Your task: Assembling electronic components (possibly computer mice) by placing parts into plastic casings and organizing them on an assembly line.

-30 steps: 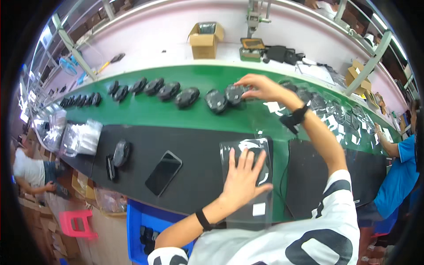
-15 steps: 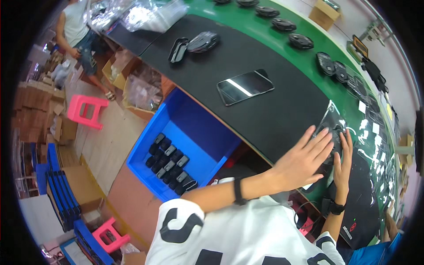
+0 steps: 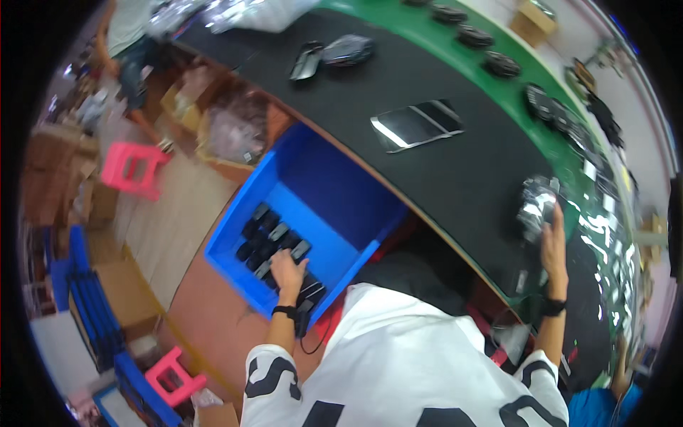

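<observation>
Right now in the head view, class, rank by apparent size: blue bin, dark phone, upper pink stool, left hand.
1. Blue bin
2. Dark phone and upper pink stool: too alike to rank
3. Left hand

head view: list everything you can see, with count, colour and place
green table: one, green, upper right
mat: at least one, black, on table
rounded devices: several, black, along the green strip; another on mat
phone-like slab: one, dark, on mat
glossy packet: one, clear over dark, by right hand
white slips: several, white, far right
clear bags: several, clear, top left
bin: one, blue, beside table
small parts: many, black and grey, in bin
stools: two, pink, left floor
carton: one, brown, upper right
co-workers: two, upper left and lower right
shirt: one, white and black, bottom
left hand: one, in bin, fingers at parts
right hand: one, beside packet
</observation>
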Available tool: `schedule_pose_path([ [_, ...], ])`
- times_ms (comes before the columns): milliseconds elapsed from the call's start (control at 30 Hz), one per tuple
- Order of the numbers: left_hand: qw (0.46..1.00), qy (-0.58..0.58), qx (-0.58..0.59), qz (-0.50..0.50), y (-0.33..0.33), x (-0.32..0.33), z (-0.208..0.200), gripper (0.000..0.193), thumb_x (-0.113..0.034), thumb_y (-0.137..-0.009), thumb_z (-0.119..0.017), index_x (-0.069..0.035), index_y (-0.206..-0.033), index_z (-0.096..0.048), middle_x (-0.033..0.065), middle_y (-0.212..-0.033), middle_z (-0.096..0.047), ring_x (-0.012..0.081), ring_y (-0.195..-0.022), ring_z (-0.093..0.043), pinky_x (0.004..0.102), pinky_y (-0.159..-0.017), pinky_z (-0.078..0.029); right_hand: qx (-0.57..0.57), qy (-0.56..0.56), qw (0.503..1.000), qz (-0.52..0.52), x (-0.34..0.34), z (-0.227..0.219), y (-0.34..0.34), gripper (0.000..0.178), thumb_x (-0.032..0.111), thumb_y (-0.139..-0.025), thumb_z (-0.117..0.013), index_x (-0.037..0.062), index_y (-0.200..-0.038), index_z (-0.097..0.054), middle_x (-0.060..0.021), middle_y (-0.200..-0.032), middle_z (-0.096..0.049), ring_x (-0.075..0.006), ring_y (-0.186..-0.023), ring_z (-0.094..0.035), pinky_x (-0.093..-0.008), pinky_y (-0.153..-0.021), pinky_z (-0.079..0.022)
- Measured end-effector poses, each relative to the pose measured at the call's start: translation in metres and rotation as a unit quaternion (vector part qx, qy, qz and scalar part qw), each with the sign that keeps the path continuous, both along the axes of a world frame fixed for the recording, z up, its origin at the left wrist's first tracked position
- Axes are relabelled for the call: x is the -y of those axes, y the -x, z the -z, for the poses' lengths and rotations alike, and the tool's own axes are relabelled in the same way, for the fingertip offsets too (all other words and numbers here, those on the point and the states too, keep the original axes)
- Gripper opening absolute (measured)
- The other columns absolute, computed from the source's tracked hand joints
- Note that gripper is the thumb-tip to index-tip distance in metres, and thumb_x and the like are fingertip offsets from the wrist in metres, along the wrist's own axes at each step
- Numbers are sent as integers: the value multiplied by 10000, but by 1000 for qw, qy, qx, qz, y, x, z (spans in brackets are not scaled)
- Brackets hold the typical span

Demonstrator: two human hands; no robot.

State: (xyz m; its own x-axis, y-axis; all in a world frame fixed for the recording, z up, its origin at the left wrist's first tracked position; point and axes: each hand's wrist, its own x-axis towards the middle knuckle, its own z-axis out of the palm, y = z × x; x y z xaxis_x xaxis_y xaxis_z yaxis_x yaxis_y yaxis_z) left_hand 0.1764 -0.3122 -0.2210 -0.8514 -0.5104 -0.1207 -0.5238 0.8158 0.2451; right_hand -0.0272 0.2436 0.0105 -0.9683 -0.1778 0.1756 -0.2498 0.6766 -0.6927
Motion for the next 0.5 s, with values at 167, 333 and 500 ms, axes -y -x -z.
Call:
schedule_pose_path([
  [167, 995, 11, -97, -3, -39, 33, 21, 441, -191, -728, -855, 16, -1041, -623, 196, -1007, -630, 404, -998, -560, 505, -880, -446, -57, -10, 997, -42, 69, -21, 6, 561, 50, -839, -722, 64, -1377, -561, -160, -1383, -555, -303, -1304, -517, -383, -1097, -405],
  [333, 979, -100, -179, -14, -5, -18, -69, 408, -115, -799, -803, 28, -1104, -574, 163, -1099, -606, 329, -1003, -551, 443, -887, -462, -43, 119, 992, -2, 58, -33, -6, 555, 62, -815, -778, 83, -1339, -596, -74, -1296, -573, -201, -1174, -574, -343, -1023, -454],
  [500, 810, -425, -395, 85, 74, -98, -212, 459, -70, -851, -746, 26, -1229, -503, 158, -1331, -551, 270, -1196, -552, 399, -1049, -425, 89, 356, 930, -30, 74, -40, 10, 517, 13, -844, -755, 81, -1334, -603, -52, -1323, -565, -177, -1188, -576, -333, -1014, -479],
])
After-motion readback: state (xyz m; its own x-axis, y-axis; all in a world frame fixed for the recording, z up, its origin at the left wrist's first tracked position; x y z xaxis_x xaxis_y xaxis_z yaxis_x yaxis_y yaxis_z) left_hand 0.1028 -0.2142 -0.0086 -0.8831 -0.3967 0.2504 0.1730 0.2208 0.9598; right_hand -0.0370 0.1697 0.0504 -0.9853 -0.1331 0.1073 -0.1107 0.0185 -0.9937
